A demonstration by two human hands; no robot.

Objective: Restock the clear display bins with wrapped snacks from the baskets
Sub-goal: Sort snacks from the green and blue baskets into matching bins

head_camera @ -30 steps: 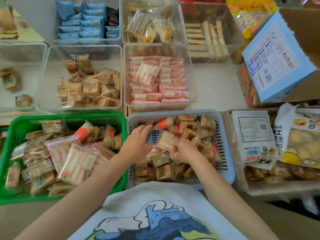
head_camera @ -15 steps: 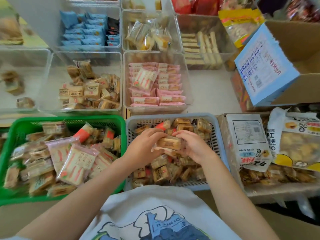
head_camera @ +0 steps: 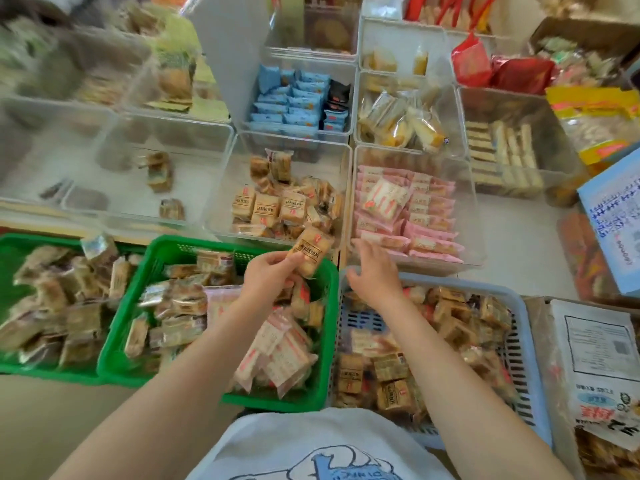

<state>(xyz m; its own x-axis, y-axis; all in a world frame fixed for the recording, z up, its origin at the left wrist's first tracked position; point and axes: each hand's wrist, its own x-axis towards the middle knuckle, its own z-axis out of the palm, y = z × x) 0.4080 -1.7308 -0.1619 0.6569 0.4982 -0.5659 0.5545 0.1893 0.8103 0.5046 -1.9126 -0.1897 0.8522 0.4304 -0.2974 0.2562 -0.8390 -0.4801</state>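
We note one tan wrapped snack [head_camera: 310, 250] pinched in the left hand [head_camera: 268, 277], held tilted above the far rim of the green basket [head_camera: 330, 306], just short of the clear bin [head_camera: 228, 174] of matching tan packets. Right hand [head_camera: 372, 271] holds nothing, fingers loosely spread, hovering at the near edge of the bin of pink packets [head_camera: 479, 216], above the blue-grey basket [head_camera: 519, 308] of tan snacks. A second green basket [head_camera: 10, 244] sits at far left. A blue box [head_camera: 613, 216] lies at right.
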